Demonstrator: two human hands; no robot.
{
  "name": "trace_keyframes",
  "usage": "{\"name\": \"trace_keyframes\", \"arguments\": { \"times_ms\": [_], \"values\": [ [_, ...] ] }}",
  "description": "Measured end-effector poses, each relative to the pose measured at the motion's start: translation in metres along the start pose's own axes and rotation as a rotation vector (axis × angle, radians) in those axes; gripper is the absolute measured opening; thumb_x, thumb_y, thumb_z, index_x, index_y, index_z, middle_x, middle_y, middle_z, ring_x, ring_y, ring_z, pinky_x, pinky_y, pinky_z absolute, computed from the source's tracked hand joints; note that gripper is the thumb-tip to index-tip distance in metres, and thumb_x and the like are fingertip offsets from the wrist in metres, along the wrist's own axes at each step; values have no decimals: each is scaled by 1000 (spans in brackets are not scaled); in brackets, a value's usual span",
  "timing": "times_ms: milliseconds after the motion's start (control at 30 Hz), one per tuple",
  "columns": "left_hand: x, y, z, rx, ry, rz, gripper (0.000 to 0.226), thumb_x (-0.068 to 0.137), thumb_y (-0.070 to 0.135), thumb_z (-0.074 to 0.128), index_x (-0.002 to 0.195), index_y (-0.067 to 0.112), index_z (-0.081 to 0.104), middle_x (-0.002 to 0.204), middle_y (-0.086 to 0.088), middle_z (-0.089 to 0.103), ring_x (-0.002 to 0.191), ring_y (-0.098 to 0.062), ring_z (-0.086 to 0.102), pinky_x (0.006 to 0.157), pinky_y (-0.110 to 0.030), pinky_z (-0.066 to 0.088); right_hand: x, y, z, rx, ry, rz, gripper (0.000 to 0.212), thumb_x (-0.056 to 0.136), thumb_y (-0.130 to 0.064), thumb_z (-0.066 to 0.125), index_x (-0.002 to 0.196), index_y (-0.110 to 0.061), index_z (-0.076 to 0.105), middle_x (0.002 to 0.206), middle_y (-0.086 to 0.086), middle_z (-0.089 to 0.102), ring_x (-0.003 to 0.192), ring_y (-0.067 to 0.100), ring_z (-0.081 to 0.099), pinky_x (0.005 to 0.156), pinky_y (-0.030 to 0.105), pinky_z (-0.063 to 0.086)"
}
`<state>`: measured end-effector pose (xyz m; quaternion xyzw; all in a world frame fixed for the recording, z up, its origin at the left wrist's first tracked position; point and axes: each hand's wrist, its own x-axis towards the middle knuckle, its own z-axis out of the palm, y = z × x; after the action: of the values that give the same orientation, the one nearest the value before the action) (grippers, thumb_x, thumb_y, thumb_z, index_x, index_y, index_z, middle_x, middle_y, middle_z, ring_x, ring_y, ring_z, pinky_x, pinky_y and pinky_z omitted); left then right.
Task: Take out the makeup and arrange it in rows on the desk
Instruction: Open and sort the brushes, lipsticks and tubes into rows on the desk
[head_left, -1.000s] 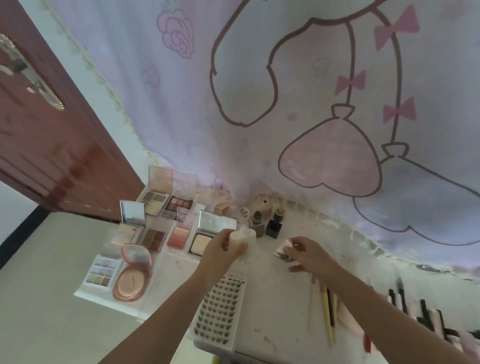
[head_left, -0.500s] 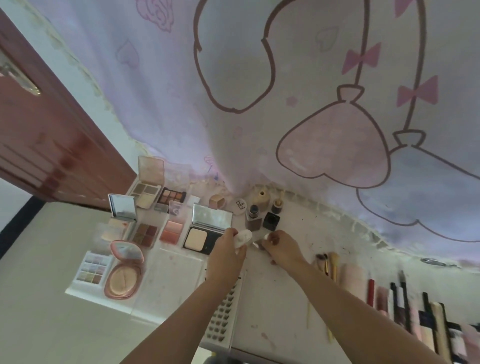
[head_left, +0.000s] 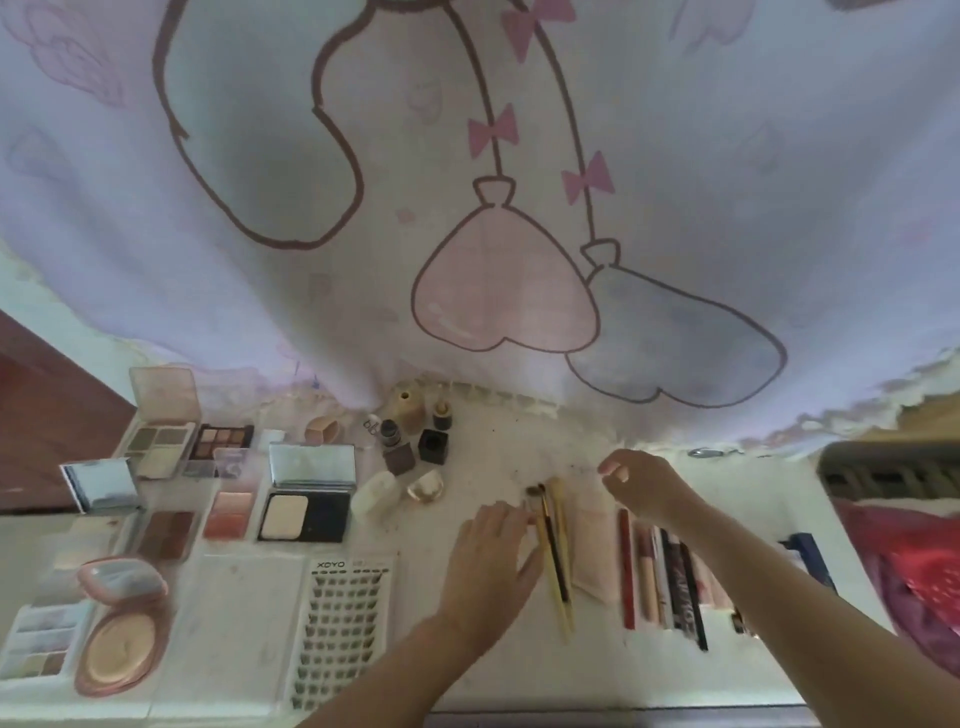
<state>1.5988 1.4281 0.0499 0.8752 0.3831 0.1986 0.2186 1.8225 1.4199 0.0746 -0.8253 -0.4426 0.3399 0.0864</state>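
Yellow-handled brushes (head_left: 555, 551) on my desk (head_left: 467, 654), hands working.
Left hand (head_left: 488, 564) lies flat, fingers straight, touching them; right hand (head_left: 641, 480) hovers loosely curled, holding nothing.

"XOYO" printed at the top of the false-lash tray (head_left: 343, 618) — lettering on a dark tube (head_left: 681, 592), too blurred to read

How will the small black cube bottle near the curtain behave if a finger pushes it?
The black cube bottle has flat sides and a squat shape, so it probably slides, not rolls. It stands close to the brown bottle, so a leftward push may knock that.
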Motion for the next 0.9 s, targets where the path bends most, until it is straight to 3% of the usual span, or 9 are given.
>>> {"name": "trace_keyframes", "arguments": {
  "times_ms": [100, 200, 300, 500, 533, 600, 633, 767, 900],
  "values": [
    [29, 38, 36, 155, -424, -31, 54, 94, 46, 28, 136, 13, 40, 136, -8, 44, 127, -28, 39, 108, -37, 29, -1, 12, 6, -116, -32, 24, 29, 95, -25, 46, 121, -15, 56, 126, 8, 57, 110, 24, 56, 90, 29, 42],
    [50, 50, 60, 321, -562, -71, 56, 97, 42, 38, 141, 8, 30, 144, -12, 34, 137, -29, 25, 116, -45, 17, 4, 9, 17, -193, -79, 33, 38, 98, -33, 41, 129, -11, 48, 130, 10, 53, 116, 26, 52, 90, 29, 40],
    [56, 47, 70, 359, -561, -141, 59, 94, 38, 42, 141, 7, 27, 148, -16, 28, 140, -29, 21, 115, -45, 18, 13, 5, 24, -185, -83, 51, 36, 97, -35, 42, 118, -8, 53, 119, 11, 60, 107, 27, 56, 82, 29, 41],
    [55, 44, 71, 219, -512, -226, 63, 91, 39, 49, 142, 10, 24, 151, -10, 20, 138, -27, 24, 116, -38, 19, 24, 2, 26, -9, -139, 121, 34, 93, -32, 54, 95, 0, 66, 93, 16, 67, 79, 22, 61, 72, 29, 44],
    [54, 43, 70, 196, -493, -239, 64, 92, 40, 48, 142, 9, 23, 151, -9, 20, 138, -27, 25, 115, -37, 21, 23, 3, 22, 14, -145, 125, 34, 93, -32, 55, 81, -2, 65, 78, 15, 64, 67, 19, 57, 67, 27, 43],
    [54, 42, 66, 129, -455, -281, 66, 92, 42, 46, 142, 7, 23, 151, -9, 24, 137, -26, 28, 114, -35, 23, 19, 2, 9, 49, -147, 126, 43, 93, -31, 54, 57, -10, 45, 54, 6, 43, 49, 13, 39, 53, 21, 34],
    [54, 42, 64, 89, -435, -298, 66, 92, 44, 46, 142, 6, 24, 148, -9, 29, 135, -26, 31, 113, -34, 25, 17, -1, 1, 53, -142, 116, 46, 94, -31, 54, 55, -12, 39, 52, 3, 38, 46, 13, 36, 49, 21, 31],
    [57, 47, 45, 40, -322, -259, 64, 90, 53, 47, 137, 13, 31, 130, -1, 49, 117, -20, 50, 100, -31, 38, 0, -23, -26, 194, -92, 64, 33, 96, -30, 48, 72, -7, 52, 59, 5, 53, 50, 15, 47, 54, 21, 39],
    [59, 34, -1, -108, -261, -296, 34, 95, 26, 46, 127, 15, 41, 118, -2, 53, 100, -17, 56, 84, -28, 45, -16, -60, -27, 261, -125, 7, 28, 97, -30, 42, 83, -8, 51, 64, 6, 54, 50, 16, 46, 46, 21, 37]
  ]
}}
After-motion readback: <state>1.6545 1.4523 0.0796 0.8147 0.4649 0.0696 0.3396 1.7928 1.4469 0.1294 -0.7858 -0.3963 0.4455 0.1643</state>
